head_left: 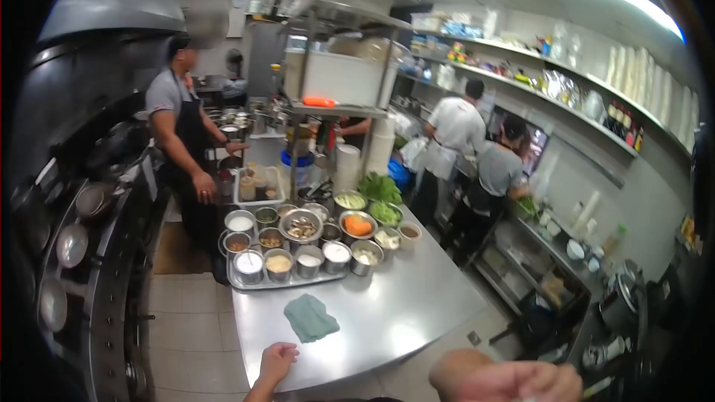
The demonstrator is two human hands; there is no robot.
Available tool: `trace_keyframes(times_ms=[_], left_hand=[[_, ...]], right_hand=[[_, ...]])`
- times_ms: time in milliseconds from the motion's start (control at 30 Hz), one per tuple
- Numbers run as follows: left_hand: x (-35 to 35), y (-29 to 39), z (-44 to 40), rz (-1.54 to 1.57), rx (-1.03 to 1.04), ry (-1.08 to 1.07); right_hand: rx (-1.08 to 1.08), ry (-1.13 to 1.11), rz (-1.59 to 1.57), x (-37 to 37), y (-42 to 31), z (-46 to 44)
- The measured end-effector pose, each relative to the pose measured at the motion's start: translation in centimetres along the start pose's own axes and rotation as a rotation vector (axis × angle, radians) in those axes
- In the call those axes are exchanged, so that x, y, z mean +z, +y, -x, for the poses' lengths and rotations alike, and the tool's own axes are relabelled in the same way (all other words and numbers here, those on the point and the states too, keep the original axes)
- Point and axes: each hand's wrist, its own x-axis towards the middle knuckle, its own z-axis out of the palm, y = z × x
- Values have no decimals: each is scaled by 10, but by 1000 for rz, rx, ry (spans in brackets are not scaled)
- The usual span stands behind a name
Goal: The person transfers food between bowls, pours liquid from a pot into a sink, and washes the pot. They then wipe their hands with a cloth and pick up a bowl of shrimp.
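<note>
My left hand (278,362) is at the near left edge of the steel table (417,305), fingers loosely bent and nothing visible in them. A crumpled green cloth (310,318) lies on the tabletop just beyond it. At the lower right, my right hand (525,382) is close to the camera and blurred, with its fingers curled closed. A pale bit shows at its lower edge, too unclear to name. Past the cloth, a metal tray (298,284) carries several small pots of white, brown and yellowish ingredients, and a bowl of orange pieces (357,225) stands beside them.
A person in a dark apron (190,119) stands left, beside the stove line (97,275). Two people (454,126) work at the right-hand counter (551,253). A shelf rack (339,110) rises at the table's far end, near leafy greens (380,187).
</note>
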Motion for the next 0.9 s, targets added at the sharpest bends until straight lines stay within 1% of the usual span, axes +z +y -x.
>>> trace_keyframes(times_ms=[67, 100, 167, 200, 233, 267, 300, 333, 367, 400, 433, 467, 500, 533, 567, 600, 633, 700, 767, 833, 867, 900], left_hand=[[17, 11, -8, -49, 5, -76], [25, 19, -11, -91, 5, -137], [45, 34, -12, -41, 28, -136], [55, 37, -15, 8, 2, -157], [63, 48, -14, 81, -30, -238], [68, 59, -10, 44, 45, -354], [77, 70, -8, 7, 123, -480], [97, 75, 0, 404, 91, -487], [101, 66, 1, 534, 146, -643], [115, 77, 6, 589, 168, -700], [134, 94, 18, 641, 167, -769], [150, 110, 31, 734, 119, -893], [155, 106, 33, 655, 34, -998], [165, 99, 28, 495, 13, -942], [179, 92, 22, 350, 26, -879], [189, 81, 17, 340, -6, -889], [198, 72, 14, 313, -21, -939], [207, 61, 7, 274, -160, -1066], [221, 57, 20, 180, -181, -1136], [237, 49, 33, 73, -210, -1200], [246, 39, 33, 15, -215, -1328], [250, 29, 34, -44, -225, -1453]], right_hand=[[-286, -368, -411, -13, -8, -18], [-314, -393, -345, -23, -21, -14], [-383, -259, -107, -62, -55, 24], [-112, -648, -100, -111, -79, 51], [237, -1141, 100, -157, -101, 75], [399, -1531, 348, -210, -127, 102], [340, -1244, 582, -132, -63, 38], [459, -1094, 825, -142, -58, 62], [578, -1198, 1042, -151, -56, 74], [727, -1215, 1163, -160, -56, 82], [839, -1292, 1289, -177, -67, 100], [902, -1295, 1385, -195, -77, 115], [981, -1288, 1475, -204, -92, 125], [1005, -1193, 1595, -210, -107, 129], [1097, -1160, 1605, -217, -117, 126], [1180, -1142, 1587, -223, -127, 119], [1179, -1098, 1642, -225, -143, 111], [1139, -933, 1506, -226, -173, 98], [1143, -895, 1566, -233, -206, 104], [1332, -742, 1467, -240, -240, 119], [1447, -601, 1412, -240, -254, 125], [1355, -563, 1459, -247, -276, 139]])
